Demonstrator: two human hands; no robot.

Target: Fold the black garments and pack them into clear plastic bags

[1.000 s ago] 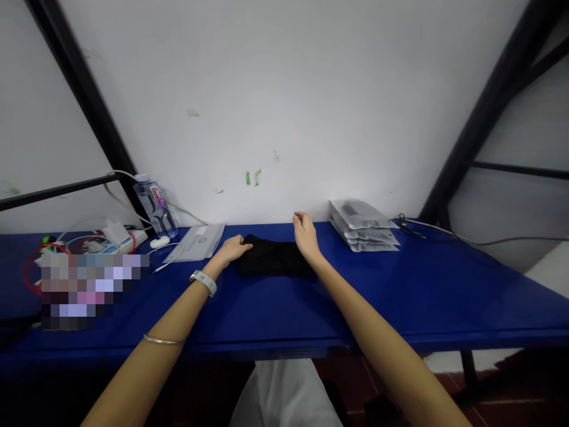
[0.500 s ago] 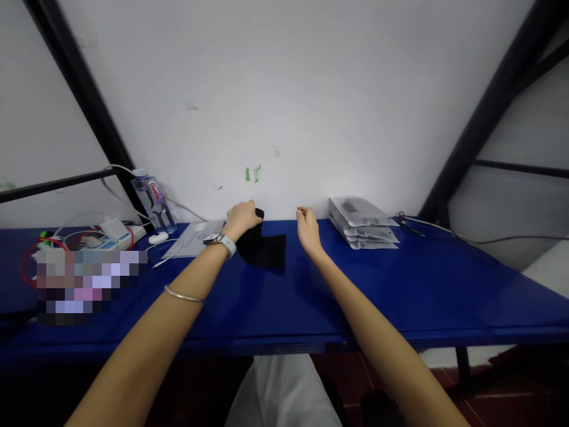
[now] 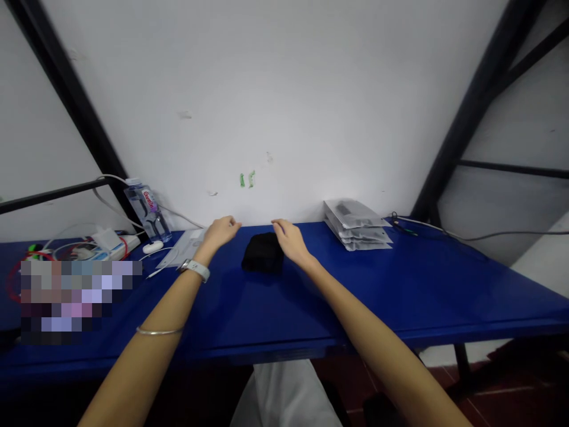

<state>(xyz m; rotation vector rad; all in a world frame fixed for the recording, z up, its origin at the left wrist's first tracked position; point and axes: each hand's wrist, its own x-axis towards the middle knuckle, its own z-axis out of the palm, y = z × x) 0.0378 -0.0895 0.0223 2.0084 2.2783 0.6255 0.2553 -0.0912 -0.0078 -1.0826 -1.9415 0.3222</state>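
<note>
The right hand point(image 3: 288, 240) lies open and empty at the black cloth's point(image 3: 262, 252) upper right corner, just beside it or barely touching; I can't tell which. The left hand point(image 3: 221, 232), also open and empty, sits near the cloth on the other side, not touching it. The folded cloth lies on the blue bench point(image 3: 400, 284). A white watch point(image 3: 195, 270) circles the left wrist, with a bangle point(image 3: 159, 331) further up the arm. Beyond the left hand lie a paper packet point(image 3: 182, 249) and a water bottle point(image 3: 148, 209), its red label too small to read. Right of the right hand stand stacked plastic bags point(image 3: 358, 225).
</note>
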